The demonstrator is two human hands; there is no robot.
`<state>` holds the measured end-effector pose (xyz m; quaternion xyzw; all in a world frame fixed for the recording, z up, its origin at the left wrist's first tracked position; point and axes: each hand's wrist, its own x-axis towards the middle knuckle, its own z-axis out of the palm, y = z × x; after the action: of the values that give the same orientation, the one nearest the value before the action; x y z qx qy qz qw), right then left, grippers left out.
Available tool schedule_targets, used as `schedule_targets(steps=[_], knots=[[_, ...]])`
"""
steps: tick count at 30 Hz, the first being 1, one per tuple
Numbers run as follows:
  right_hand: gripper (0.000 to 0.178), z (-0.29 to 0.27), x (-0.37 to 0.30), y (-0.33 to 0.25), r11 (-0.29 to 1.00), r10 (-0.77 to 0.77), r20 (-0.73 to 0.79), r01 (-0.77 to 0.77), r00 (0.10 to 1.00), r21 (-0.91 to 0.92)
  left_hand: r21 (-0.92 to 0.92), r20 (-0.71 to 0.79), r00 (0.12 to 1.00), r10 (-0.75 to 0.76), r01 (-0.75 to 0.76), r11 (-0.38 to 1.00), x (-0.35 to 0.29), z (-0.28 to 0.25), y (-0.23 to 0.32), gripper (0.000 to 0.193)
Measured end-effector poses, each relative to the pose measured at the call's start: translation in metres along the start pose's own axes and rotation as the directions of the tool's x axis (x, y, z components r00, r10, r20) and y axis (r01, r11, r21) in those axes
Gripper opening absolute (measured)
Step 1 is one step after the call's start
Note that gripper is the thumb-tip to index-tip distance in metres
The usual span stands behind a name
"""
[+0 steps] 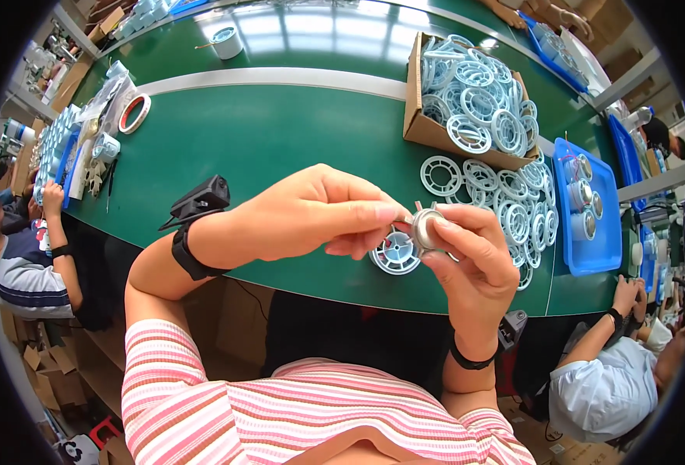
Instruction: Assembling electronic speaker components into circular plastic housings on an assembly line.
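Note:
My right hand (470, 260) grips a small round silver metal part (425, 227) between thumb and fingers. My left hand (311, 217) reaches across and pinches at the same part from the left, fingertips touching its edge. Just below my fingers a pale blue spoked plastic ring (396, 254) lies on the green table (265, 139). Both wrists wear black bands, the left one carrying a small black device.
A cardboard box (428, 128) full of pale blue rings stands at the right, with several loose rings (513, 205) spread beside it. A blue tray (590, 248) holds silver round parts. Tape rolls (134, 113) lie at the left. Other people sit at both sides.

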<state>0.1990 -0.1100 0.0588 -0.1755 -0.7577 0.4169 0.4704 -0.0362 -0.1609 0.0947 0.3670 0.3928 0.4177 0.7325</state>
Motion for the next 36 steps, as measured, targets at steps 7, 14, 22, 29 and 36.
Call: schedule_targets(steps=[7,14,22,29,36], knots=[[0.042,0.003,-0.017,-0.01,0.966,0.161,0.063,-0.144,0.985,-0.214,0.86,0.194,0.802,0.565,-0.415,0.295,-0.002,-0.007,-0.028,0.006],[0.04,0.016,-0.02,-0.019,0.921,0.158,0.04,-0.132,0.987,-0.367,0.766,0.058,0.85,0.523,-0.374,0.523,0.002,-0.013,-0.046,0.008],[0.038,0.019,-0.018,-0.02,0.905,0.158,0.052,-0.124,0.986,-0.408,0.713,0.044,0.832,0.553,-0.413,0.567,0.012,-0.011,-0.077,0.018],[0.038,0.02,-0.02,-0.018,0.872,0.142,0.09,-0.082,0.986,-0.482,0.785,0.075,0.746,0.662,-0.454,0.422,0.013,-0.007,-0.083,0.021],[0.045,0.01,-0.018,-0.02,0.723,0.108,0.236,0.087,0.966,-0.685,0.777,0.052,0.746,0.664,-0.447,0.442,0.013,-0.007,-0.082,0.022]])
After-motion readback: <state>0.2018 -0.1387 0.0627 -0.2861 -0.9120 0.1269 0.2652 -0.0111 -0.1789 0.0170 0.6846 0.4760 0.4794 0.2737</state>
